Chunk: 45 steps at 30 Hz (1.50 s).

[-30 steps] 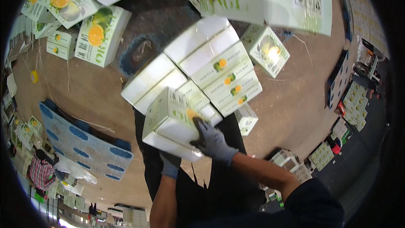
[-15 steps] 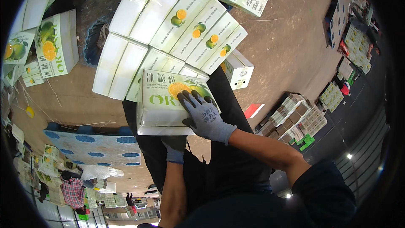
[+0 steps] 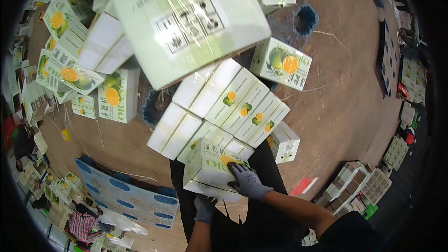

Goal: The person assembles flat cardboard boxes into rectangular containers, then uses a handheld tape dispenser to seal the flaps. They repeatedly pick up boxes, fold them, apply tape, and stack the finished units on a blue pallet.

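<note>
A white and green fruit carton [image 3: 212,165] printed with an orange rests across my dark-trousered legs, tilted slightly. My right hand [image 3: 249,181], in a grey glove with dark fingertips, lies over its top right corner with the fingers spread on the lid and the thumb by the near edge. At the carton's lower near edge is my left hand [image 3: 204,208], gloved the same way. Its fingers are partly hidden beneath the carton. Just beyond stands a block of stacked white cartons [image 3: 247,107] with fruit prints on their sides, touching or nearly touching the held one.
A large taped carton [image 3: 186,28] looms close at the top. Single cartons stand right of the stack [image 3: 282,63] and beside my leg [image 3: 284,142]. More cartons [image 3: 116,95] are heaped at left. A blue-spotted pallet [image 3: 126,196] lies lower left; a person in a plaid shirt [image 3: 84,226] is beyond.
The view has tilted upward and left, so the stack, carton and hands appear lower and farther right. A large taped carton has come into view above. Both hands stay on the same carton.
</note>
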Each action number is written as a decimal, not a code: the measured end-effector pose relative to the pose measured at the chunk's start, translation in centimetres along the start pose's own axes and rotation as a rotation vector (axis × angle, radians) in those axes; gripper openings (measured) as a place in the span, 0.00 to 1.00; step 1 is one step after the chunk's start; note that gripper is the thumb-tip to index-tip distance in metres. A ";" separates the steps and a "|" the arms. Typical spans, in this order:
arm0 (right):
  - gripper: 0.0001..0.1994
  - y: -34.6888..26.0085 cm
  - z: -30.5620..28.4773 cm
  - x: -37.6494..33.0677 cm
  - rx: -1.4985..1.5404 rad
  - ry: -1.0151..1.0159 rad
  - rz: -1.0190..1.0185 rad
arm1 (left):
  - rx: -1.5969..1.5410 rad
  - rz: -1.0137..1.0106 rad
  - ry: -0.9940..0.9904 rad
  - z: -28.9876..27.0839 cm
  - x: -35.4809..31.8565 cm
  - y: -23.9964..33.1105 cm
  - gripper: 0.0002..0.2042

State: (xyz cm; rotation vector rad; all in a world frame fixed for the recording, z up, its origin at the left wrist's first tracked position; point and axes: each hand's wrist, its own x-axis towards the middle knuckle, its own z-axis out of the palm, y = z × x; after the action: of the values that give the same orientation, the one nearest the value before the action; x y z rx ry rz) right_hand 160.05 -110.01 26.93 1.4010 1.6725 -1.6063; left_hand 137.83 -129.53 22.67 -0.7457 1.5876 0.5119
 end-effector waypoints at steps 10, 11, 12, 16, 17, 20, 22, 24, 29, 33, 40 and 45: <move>0.30 -0.4 -36.6 15.0 1.223 0.553 -0.235 | 0.294 1.560 -0.149 27.7 -17.4 39.8 0.33; 0.32 -2.2 -37.3 17.8 1.308 0.674 -0.281 | 0.167 1.438 -0.345 31.3 -18.1 43.7 0.29; 0.34 -3.0 -37.7 19.3 1.255 0.551 -0.425 | 0.374 1.617 -0.399 33.3 -18.3 45.5 0.31; 0.27 -6.3 -34.9 23.1 1.584 0.367 -0.532 | 0.365 1.560 -0.644 36.7 -18.3 47.8 0.23; 0.24 -6.1 -34.1 22.7 1.611 0.386 -0.636 | 0.437 1.815 -0.537 36.1 -18.4 47.0 0.22; 0.20 -3.9 -32.1 19.2 1.643 0.416 -0.434 | 0.365 1.666 -0.656 35.4 -19.0 43.9 0.21; 0.20 -1.1 -30.2 14.9 1.130 0.544 -0.410 | 0.221 1.481 -0.737 34.2 -18.8 40.3 0.24; 0.18 2.4 -28.2 10.0 0.959 0.495 -0.409 | 0.586 1.794 -0.519 32.3 -18.0 36.1 0.24; 0.23 10.4 -20.8 0.5 0.934 0.348 -0.096 | 0.290 1.099 -0.603 25.8 -10.6 23.4 0.28; 0.20 14.6 -14.6 0.5 0.756 0.260 0.221 | 0.031 0.401 -0.429 21.7 -5.7 18.0 0.26; 0.26 18.1 -7.9 5.4 0.259 0.132 0.087 | 1.501 1.082 0.367 17.5 -2.2 19.4 0.25; 0.25 7.8 -17.1 6.8 -0.208 -0.006 0.233 | 0.646 1.134 0.180 16.1 -1.1 32.1 0.30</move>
State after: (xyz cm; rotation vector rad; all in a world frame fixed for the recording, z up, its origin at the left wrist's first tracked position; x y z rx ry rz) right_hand 169.67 -93.31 21.50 1.4228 1.5574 -1.2702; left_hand 126.12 -95.82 18.34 0.6851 2.0992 0.6651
